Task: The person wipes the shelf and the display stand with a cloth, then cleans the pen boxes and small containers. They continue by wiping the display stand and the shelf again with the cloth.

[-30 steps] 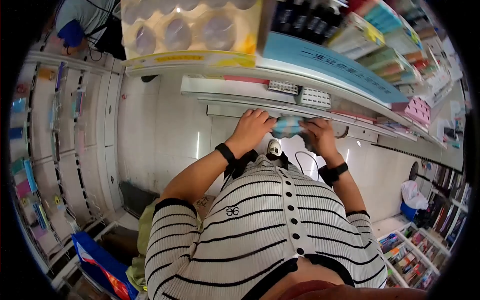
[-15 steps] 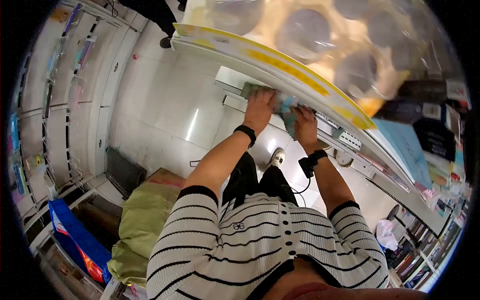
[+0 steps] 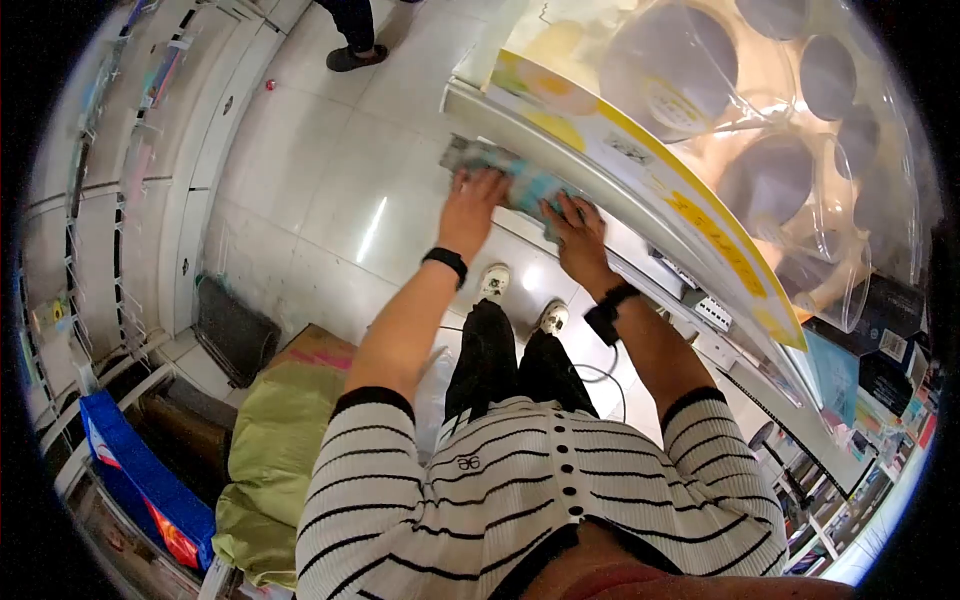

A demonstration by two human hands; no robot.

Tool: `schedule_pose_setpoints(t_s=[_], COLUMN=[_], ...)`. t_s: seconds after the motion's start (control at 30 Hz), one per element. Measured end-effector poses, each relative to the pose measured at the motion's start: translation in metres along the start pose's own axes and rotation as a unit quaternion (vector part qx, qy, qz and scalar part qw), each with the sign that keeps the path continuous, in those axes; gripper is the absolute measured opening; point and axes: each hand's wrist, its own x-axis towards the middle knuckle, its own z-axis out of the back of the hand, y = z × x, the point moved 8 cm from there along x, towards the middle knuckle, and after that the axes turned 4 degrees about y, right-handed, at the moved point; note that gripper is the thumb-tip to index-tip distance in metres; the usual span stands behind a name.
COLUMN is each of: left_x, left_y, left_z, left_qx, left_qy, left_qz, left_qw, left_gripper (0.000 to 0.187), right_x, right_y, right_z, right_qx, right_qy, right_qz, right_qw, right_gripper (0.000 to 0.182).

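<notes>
A crumpled cloth [image 3: 532, 180], grey-green and light blue, is stretched along the edge of a white shelf under the display. My left hand [image 3: 474, 208] grips its left part, fingers curled over the fabric. Farther right, my right hand [image 3: 580, 238] holds the lower end of the same cloth with bent fingers. Both hands are close to the shelf's front lip, and the fingertips are partly lost in the folds. A black band circles each wrist.
Clear plastic packaging with round grey shapes [image 3: 670, 65] stands above a yellow-and-white strip [image 3: 650, 170]. Another person's foot [image 3: 356, 57] is on the tiled floor. A green bag [image 3: 280, 460] and a blue bag [image 3: 150, 490] are at lower left, near wall racks [image 3: 110, 240].
Both hands and the cloth have moved left in view, toward the shelf's left end. The view has shifted, and more of the other person's leg and foot shows.
</notes>
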Motion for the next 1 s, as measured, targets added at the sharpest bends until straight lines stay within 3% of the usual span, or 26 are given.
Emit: schedule_pose_setpoints(t_s=[0.13, 0.2, 0.27, 0.33, 0.37, 0.43, 0.47, 0.5, 0.53, 0.57, 0.6, 0.67, 0.7, 0.77, 0.8, 0.87, 0.93, 1.0], left_x=[0.0, 0.002, 0.007, 0.005, 0.008, 0.008, 0.018, 0.021, 0.018, 0.02, 0.02, 0.021, 0.023, 0.024, 0.022, 0.016, 0.013, 0.024], left_y=[0.048, 0.045, 0.028, -0.003, -0.016, -0.05, -0.063, -0.086, -0.118, -0.139, -0.165, -0.189, -0.185, -0.183, -0.18, -0.155, -0.132, -0.091], left_z=[0.015, 0.018, 0.016, 0.014, 0.021, 0.028, 0.015, -0.001, -0.008, -0.003, -0.009, -0.006, -0.001, -0.013, -0.019, -0.005, 0.014, 0.009], left_qx=[-0.071, -0.087, -0.101, -0.142, -0.222, -0.293, -0.401, -0.457, -0.358, -0.352, -0.224, -0.212, -0.214, -0.274, -0.275, -0.29, -0.284, -0.512], left_qy=[-0.028, -0.039, -0.05, -0.112, -0.086, -0.146, -0.034, -0.038, -0.092, -0.068, -0.107, -0.082, -0.082, 0.08, 0.081, -0.129, -0.179, 0.007], left_qz=[0.043, 0.015, 0.01, -0.034, -0.03, -0.041, 0.019, 0.025, -0.066, -0.077, -0.103, -0.12, -0.118, -0.13, -0.13, -0.109, -0.107, 0.043], left_qw=[0.996, 0.995, 0.994, 0.983, 0.971, 0.944, 0.915, 0.888, 0.927, 0.93, 0.963, 0.966, 0.966, 0.949, 0.949, 0.942, 0.936, 0.858], left_gripper=[0.05, 0.046, 0.04, 0.036, 0.034, 0.029, 0.025, 0.023, 0.025, 0.026, 0.027, 0.029, 0.029, 0.033, 0.033, 0.028, 0.024, 0.021], right_x=[0.045, 0.04, 0.026, -0.001, -0.017, -0.048, -0.065, -0.083, -0.1, -0.113, -0.131, -0.14, -0.137, -0.136, -0.136, -0.135, -0.12, -0.099], right_y=[0.021, 0.003, -0.016, -0.029, -0.036, -0.06, -0.081, -0.088, -0.1, -0.102, -0.119, -0.117, -0.114, -0.109, -0.106, -0.106, -0.091, -0.074], right_z=[-0.015, -0.031, -0.043, -0.03, -0.021, -0.017, -0.014, -0.01, -0.011, 0.01, 0.012, 0.028, 0.028, 0.025, 0.022, 0.016, 0.014, 0.017], right_qx=[0.056, 0.112, 0.022, 0.023, 0.024, -0.019, 0.038, -0.026, -0.074, -0.098, -0.008, -0.02, -0.021, 0.0, 0.0, 0.004, -0.01, -0.024], right_qy=[0.051, 0.012, 0.003, -0.014, -0.034, -0.007, -0.038, -0.009, -0.009, -0.018, -0.037, -0.021, -0.019, -0.024, -0.022, -0.03, -0.012, -0.052], right_qz=[-0.036, -0.055, -0.018, -0.02, -0.023, -0.062, -0.11, -0.106, -0.079, -0.105, -0.13, -0.132, -0.131, -0.146, -0.147, -0.175, -0.16, -0.096], right_qw=[0.996, 0.992, 1.0, 0.999, 0.999, 0.998, 0.992, 0.994, 0.994, 0.989, 0.991, 0.991, 0.991, 0.989, 0.989, 0.984, 0.987, 0.994], right_gripper=[0.072, 0.068, 0.064, 0.063, 0.061, 0.057, 0.055, 0.054, 0.054, 0.053, 0.051, 0.05, 0.05, 0.05, 0.05, 0.065, 0.068, 0.059])
